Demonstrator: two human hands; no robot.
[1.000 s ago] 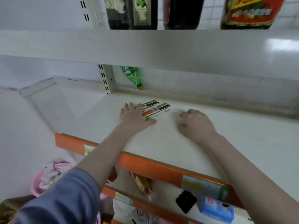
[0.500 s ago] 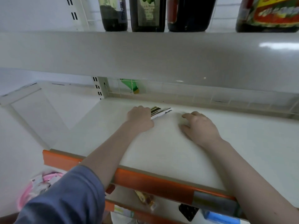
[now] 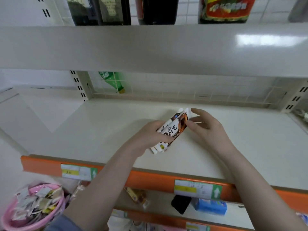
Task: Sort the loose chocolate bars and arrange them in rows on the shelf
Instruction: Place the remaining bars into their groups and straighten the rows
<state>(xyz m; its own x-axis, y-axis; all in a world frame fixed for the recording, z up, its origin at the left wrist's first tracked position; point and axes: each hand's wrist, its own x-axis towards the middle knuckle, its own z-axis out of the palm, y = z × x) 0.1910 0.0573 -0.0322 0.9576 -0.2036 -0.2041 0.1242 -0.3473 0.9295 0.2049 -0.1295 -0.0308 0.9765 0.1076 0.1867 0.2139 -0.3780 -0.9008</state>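
Observation:
A small stack of white and brown chocolate bars (image 3: 173,129) is tilted up above the middle of the cream shelf (image 3: 93,124). My left hand (image 3: 148,137) grips the stack's near end from the left. My right hand (image 3: 206,127) touches the stack's far end with thumb and fingertips, fingers spread. A pink basket (image 3: 33,207) full of several loose wrapped bars sits at the lower left, below the shelf.
The upper shelf (image 3: 150,47) overhangs close above, carrying dark bottles (image 3: 98,10). A green bottle (image 3: 113,80) lies behind the back grid. An orange price rail (image 3: 150,179) edges the shelf front. The lower shelf holds a black item (image 3: 180,203) and a blue packet (image 3: 210,206).
The bars lay flat on the shelf under my left hand; now they are lifted and tilted, label facing me. My right hand has risen from the shelf to the stack's far end.

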